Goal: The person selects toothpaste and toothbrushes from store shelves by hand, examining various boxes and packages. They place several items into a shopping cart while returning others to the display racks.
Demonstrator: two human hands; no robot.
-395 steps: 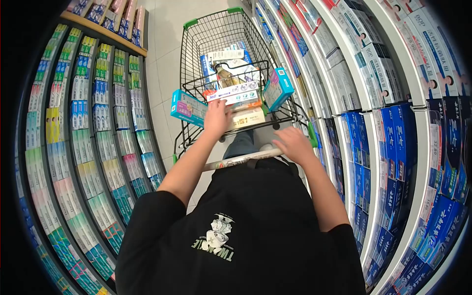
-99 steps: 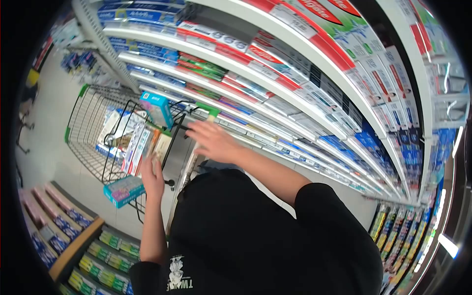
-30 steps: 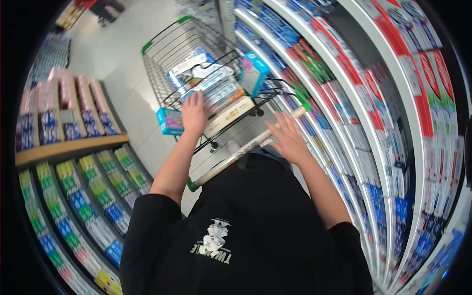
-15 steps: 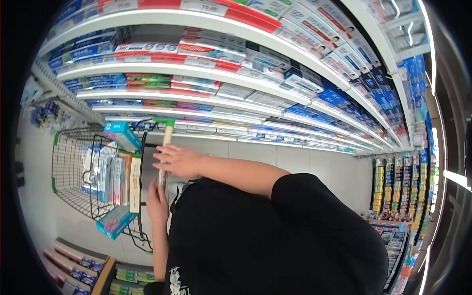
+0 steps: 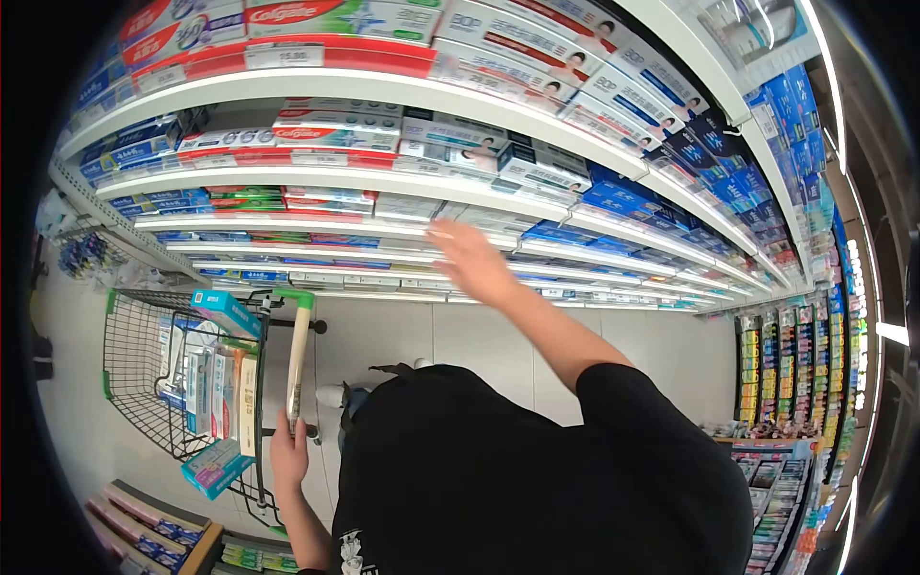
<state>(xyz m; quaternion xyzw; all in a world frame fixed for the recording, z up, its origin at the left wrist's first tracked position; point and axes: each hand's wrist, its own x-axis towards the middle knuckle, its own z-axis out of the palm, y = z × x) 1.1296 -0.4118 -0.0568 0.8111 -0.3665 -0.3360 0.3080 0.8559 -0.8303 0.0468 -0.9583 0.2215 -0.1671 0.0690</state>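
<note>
My left hand (image 5: pixel 288 458) is closed around the lower end of the pale handle (image 5: pixel 300 356) of a black wire shopping cart (image 5: pixel 144 331) with green corners. Out over the toothpaste shelves, my right hand (image 5: pixel 474 266) is raised with its fingers stretched, slightly blurred and holding nothing that I can see. Below it in the picture are rows of boxed toothpaste, the white boxes (image 5: pixel 448 139) being among the nearest. Inside the cart lie several boxes, including a teal box (image 5: pixel 226 312) at the top, another teal box (image 5: pixel 217 468) at the bottom, and a cream box (image 5: pixel 248 404) standing between.
Long white shelves (image 5: pixel 287 91) run across the front, stacked with red, white and blue toothpaste boxes. At the right stands a rack of colourful hanging packs (image 5: pixel 781 369). A low wooden-edged display (image 5: pixel 201 546) is at the lower left. Pale floor tiles (image 5: pixel 383 335) lie under me.
My right hand has left the cart handle and moved right, toward the shelves. My left hand has stayed on the handle, and the view has shifted so the cart appears lower.
</note>
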